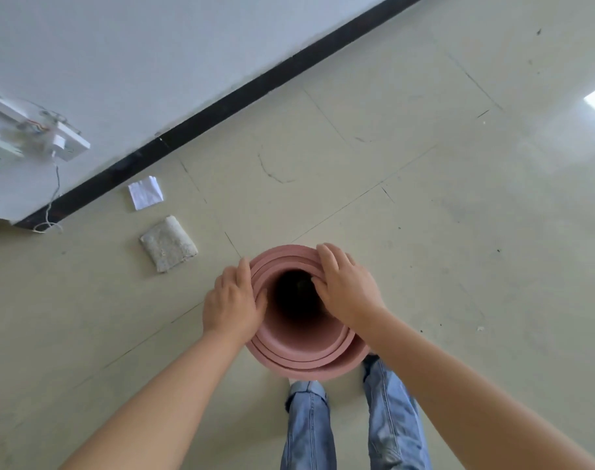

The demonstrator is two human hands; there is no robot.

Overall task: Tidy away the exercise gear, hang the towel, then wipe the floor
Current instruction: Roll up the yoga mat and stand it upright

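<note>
- The floor [425,198] is pale tile, and a dark strip [255,86] runs along the bottom of the white wall [153,45] at its far edge.
- I stand a rolled-up pink mat [306,351] on its end on the floor, right in front of my feet in blue jeans [309,429]. I look straight down into its dark hole.
- The roll is loose. I can see the layers as rings with small gaps between them, so I think the job now is to make it tight and even before I put it away.
- My left hand [233,301] lies on the outside of the roll's left rim. The fingers are fairly straight and press the side, and the thumb rests on the rim.
- My right hand [345,286] sits over the top right rim. Its fingers bend over the edge toward the hole and hold the layers.
- To do this well, I would keep the bottom flat on the floor, press in with both hands, and turn the inner layers so the gaps close. If I let go too soon, the roll could spring open.
- A folded pale towel [169,244] lies on the floor to the left of the mat, apart from it. It is not hung up yet.
- A small white paper [146,192] lies past the towel, near the dark strip.
</note>
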